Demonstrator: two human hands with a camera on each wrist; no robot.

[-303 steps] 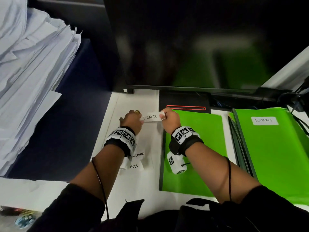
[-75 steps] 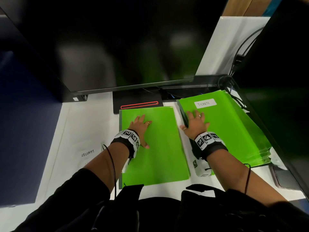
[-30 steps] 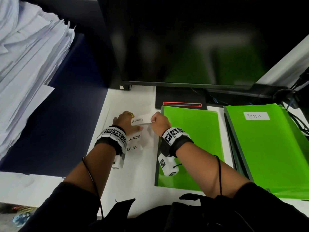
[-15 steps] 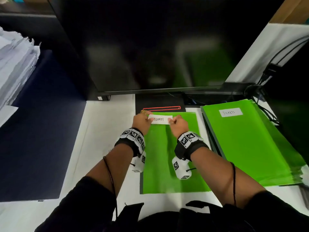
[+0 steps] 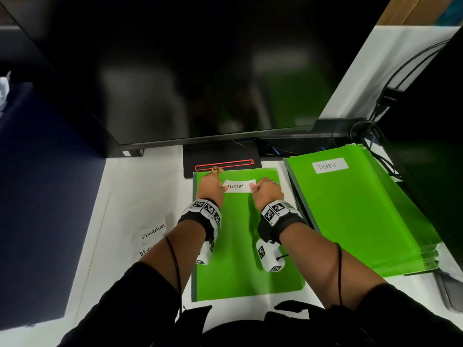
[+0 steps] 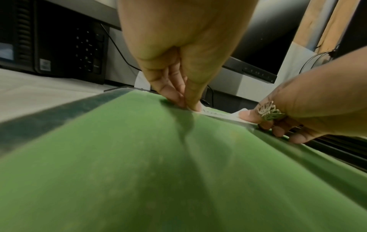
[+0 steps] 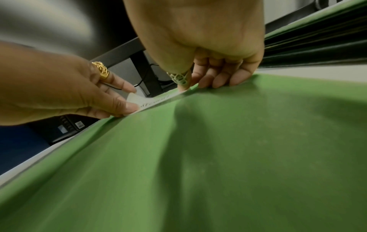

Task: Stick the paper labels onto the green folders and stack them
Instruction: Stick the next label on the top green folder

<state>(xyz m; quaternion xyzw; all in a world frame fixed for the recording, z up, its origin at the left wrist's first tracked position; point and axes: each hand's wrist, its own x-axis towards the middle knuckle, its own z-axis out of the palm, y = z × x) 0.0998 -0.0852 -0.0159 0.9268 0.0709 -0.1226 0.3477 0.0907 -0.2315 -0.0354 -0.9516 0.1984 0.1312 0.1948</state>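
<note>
near the top edge of the folder, the label goes down

at the far end of the green folder [image 5: 248, 236] in front of me, i hold the security label [image 5: 239, 186] stretched between both hands. my left hand [image 5: 210, 187] pinches its left end between thumb and fingertip, and my right hand [image 5: 268, 192] pinches the right end, its other fingers curled down onto the folder's cover. i hold it by the two ends so the strip stays taut and level as it meets the cover; a slack label would likely crease or land crooked. the left wrist view shows the right end lifted a little off the cover, so i judge it is not pressed flat yet.

i have put it near the top and roughly centred, to match the tickets label [image 5: 330, 165] on the top folder of the finished stack [image 5: 363, 211] just to my right. that stack sits beside this folder so the next one can slide straight across.

the folder lies flat on the white desk [image 5: 140, 196], its far edge just short of the monitor stand [image 5: 221, 159], which gives me a firm surface to press against. the remaining labels [image 5: 152, 232] wait on the desk by my left forearm, within easy reach. next, i expect, comes smoothing the strip down from end to end.
</note>
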